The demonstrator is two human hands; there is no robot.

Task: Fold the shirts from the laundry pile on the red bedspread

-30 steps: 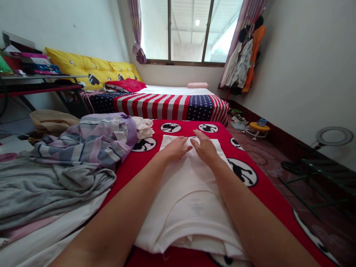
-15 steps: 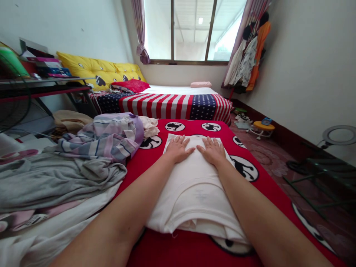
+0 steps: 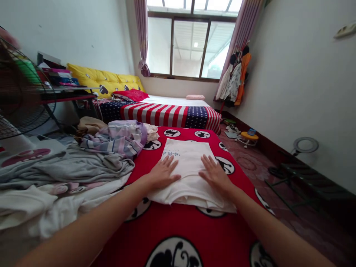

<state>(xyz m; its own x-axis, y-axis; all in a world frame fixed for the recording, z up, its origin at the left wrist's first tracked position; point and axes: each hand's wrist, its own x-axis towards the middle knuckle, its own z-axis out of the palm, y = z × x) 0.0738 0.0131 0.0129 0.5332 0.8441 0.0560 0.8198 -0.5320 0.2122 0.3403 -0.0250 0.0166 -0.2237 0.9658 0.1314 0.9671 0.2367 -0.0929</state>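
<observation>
A white T-shirt (image 3: 189, 157), folded into a rough rectangle, lies on a red blanket (image 3: 167, 230) with black-and-white animal patches. Small dark printed characters show near its far left part, and its neckline faces me. My left hand (image 3: 164, 173) rests flat on the shirt's left side, fingers spread and pointing away. On the right side, my right hand (image 3: 213, 173) lies palm down with its fingers stretched out. Neither hand grips the cloth.
To the left are heaped clothes, among them a grey garment (image 3: 66, 167) and a plaid one (image 3: 114, 139). A fan (image 3: 22, 85) stands at the far left. Beyond lies a bed with a flag-patterned cover (image 3: 155, 113). At right are a folding chair (image 3: 314, 181) and an orange stool (image 3: 249, 136).
Both hands have slid back toward me over the shirt, uncovering its far part and the printed characters. The camera view has tilted up.
</observation>
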